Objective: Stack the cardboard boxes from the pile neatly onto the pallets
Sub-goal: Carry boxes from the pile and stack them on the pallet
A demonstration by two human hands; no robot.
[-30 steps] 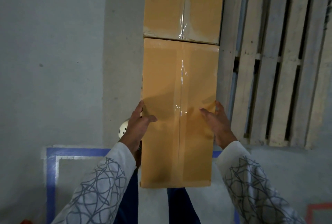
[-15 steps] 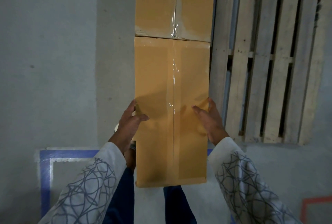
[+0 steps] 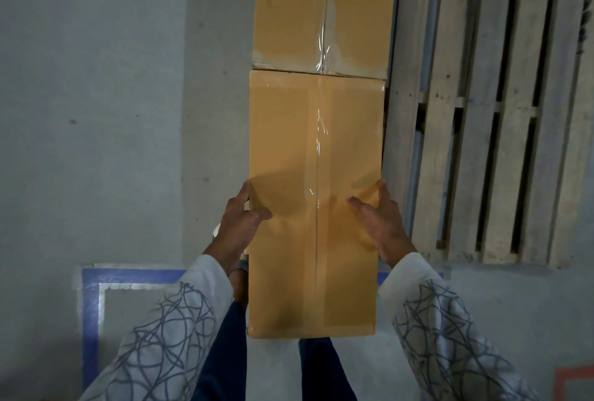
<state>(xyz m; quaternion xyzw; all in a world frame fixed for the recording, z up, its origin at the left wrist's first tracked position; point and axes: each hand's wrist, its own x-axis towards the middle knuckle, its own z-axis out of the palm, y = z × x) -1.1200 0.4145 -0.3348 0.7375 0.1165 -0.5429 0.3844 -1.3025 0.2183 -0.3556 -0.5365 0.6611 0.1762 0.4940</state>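
Note:
A long tan cardboard box, sealed with clear tape down its middle, is held in front of me. My left hand grips its left edge, thumb on the top face. My right hand grips the right edge the same way. Its far end meets a second taped cardboard box lying beyond it. A wooden pallet of pale slats lies to the right of both boxes.
Grey concrete floor spreads to the left. Blue tape lines mark a square on the floor at lower left, and an orange tape corner shows at lower right. My legs in dark blue trousers are under the box.
The box and both hands have shifted slightly left in view and the far end has closed against the second box. The grip is the same.

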